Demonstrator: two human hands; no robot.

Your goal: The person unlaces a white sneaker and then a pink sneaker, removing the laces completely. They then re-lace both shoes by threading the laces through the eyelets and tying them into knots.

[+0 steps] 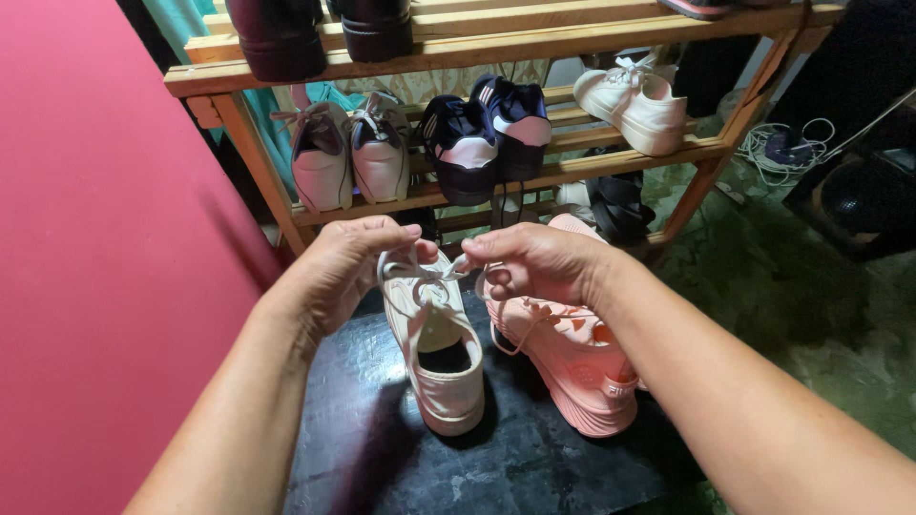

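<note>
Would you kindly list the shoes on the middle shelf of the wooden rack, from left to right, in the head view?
Pair of pale pink-and-white lace-up sneakers → pair of navy sneakers with white heel patches → single white lace-up sneaker.

view: single head camera, worn by the person
facing: forward and steeply down
nearness: close; forearms enter from the bottom edge
frame centre: both hands
upper frame: wooden shoe rack (496, 181)
left: red wall (105, 238)
</note>
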